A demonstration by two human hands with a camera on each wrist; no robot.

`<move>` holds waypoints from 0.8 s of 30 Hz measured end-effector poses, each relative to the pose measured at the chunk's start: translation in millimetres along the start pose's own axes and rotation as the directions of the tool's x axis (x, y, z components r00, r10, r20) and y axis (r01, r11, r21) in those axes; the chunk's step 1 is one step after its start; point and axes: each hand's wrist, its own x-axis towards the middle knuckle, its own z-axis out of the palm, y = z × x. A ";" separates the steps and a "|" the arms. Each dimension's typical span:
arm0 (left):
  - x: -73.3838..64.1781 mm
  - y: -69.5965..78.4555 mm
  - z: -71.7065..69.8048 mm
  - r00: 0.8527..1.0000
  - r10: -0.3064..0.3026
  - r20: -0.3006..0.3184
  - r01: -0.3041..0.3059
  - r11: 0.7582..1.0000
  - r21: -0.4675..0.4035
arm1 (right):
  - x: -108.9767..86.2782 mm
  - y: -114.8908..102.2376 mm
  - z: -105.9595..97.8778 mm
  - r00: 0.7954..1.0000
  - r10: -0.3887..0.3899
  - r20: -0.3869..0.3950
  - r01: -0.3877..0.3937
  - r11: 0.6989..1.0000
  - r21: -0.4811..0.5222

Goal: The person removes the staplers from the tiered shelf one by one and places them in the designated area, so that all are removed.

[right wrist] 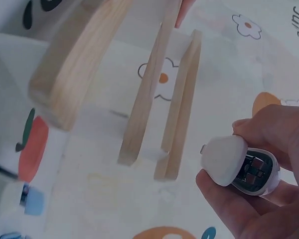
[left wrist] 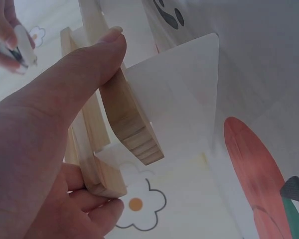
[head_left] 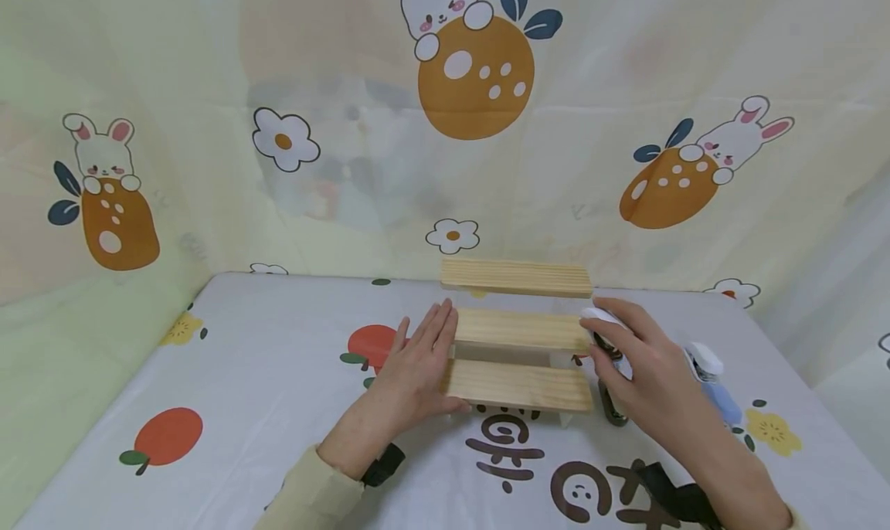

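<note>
A tiered wooden rack (head_left: 518,383) with three pale slats on thin whitish side panels stands on the table. My left hand (head_left: 413,364) holds its left end, fingers along the slat ends and thumb at the front slat. In the left wrist view the thumb lies across the front slat (left wrist: 134,129), fingertips at the end of another slat (left wrist: 107,181). My right hand (head_left: 643,368) grips a small white rounded gadget (right wrist: 224,160) between thumb and fingers, just beyond the rack's right end. Its dark inside shows a metallic mechanism; I cannot tell its kind.
Right of my right hand lies a white-and-blue gadget (head_left: 719,395), partly hidden. A dark elongated thing (head_left: 613,410) lies near the rack's front right corner. The printed cloth (head_left: 264,406) covers the table, and a patterned curtain (head_left: 348,198) hangs behind the rack.
</note>
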 end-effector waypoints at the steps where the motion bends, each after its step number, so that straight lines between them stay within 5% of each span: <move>1: 0.5 0.2 -0.3 1.000 0.000 0.000 0.000 1.000 0.001 | -2.1 1.2 -1.5 1.000 0.005 -0.003 -0.005 1.000 0.000; 7: 2.2 1.6 -1.6 1.000 0.003 -0.003 -0.003 1.000 0.020 | -12.6 8.1 -11.4 0.999 0.035 0.005 -0.035 0.999 0.000; 24: 0.1 1.7 -1.6 1.000 -0.010 0.004 0.010 1.000 -0.018 | -39.0 23.0 -26.6 0.979 0.083 0.186 -0.075 0.996 -0.053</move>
